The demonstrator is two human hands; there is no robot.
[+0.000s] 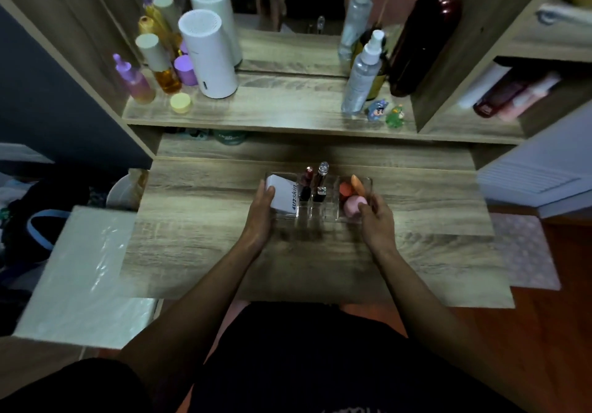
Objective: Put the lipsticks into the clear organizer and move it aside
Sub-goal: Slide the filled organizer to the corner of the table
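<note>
Both hands hold the clear organizer (315,201), one at each end: left hand (261,212) w/ a grip closed on its left side, thumb up against the white box (283,196); right hand (378,217) w/ a grip closed on its right end, fingers curled at the pink sponge (354,205). Organizer sits on the counter (192,220), roughly centre, just ahead of the person.

Contents, left to right: 1 white box marked "4U2skin" in the left compartment; 2 lipsticks upright in the middle slots, a dark red one (307,183) and a taller one w/ clear cap (321,182); in the right compartment 3 sponges, 1 pink, 1 red (345,190), 1 orange teardrop (357,183). Near middle slots look empty, but the clear walls are hard to read.

Further back, on the shelf (272,108): left group has 1 white cylinder device (208,53), 2 amber bottles, 1 pink-purple dropper bottle (133,81), 1 purple jar, 1 small yellow jar (181,102). Right group: 1 clear spray bottle (363,73), 1 tall dark bottle (423,37), 2 small figurines (386,113). Mirror behind doubles several of these, so the count at the back is approx. Under the shelf a green lidded tub is mostly hidden. Side cubby at right holds tubes, blurred, no. unclear.
</note>
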